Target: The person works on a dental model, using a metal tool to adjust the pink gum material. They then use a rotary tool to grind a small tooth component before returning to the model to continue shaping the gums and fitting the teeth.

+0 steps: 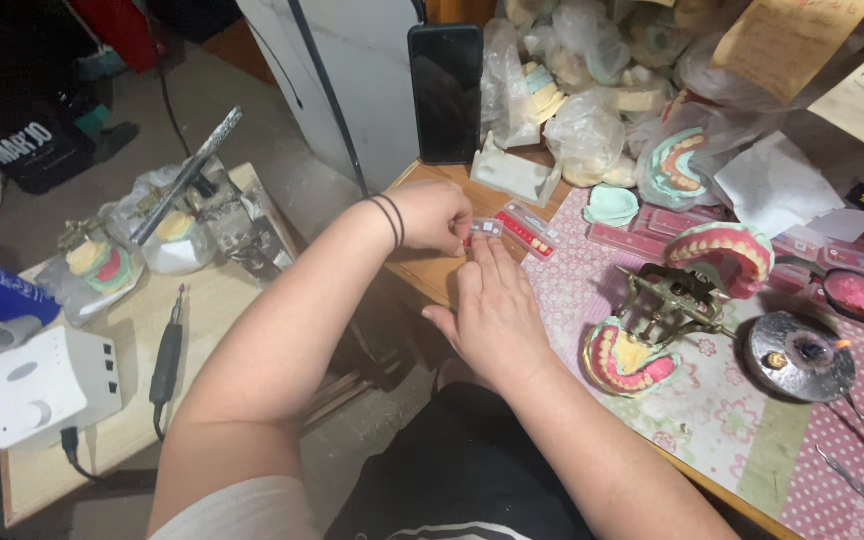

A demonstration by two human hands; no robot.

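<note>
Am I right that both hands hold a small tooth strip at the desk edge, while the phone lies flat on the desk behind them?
Not quite. The head view shows the phone standing upright against the white panel, not lying flat. The rest holds: the left hand and right hand meet on the tooth strip at the desk edge.

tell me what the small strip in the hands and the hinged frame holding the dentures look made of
Small strip: likely clear glossy plastic, see-through with a red band; left hand pinches it, right hand touches it. Hinged frame: seemingly dull brass-toned metal.

Bare forearms, black bands (392, 220) on left wrist, white sleeve (242, 510)
</note>
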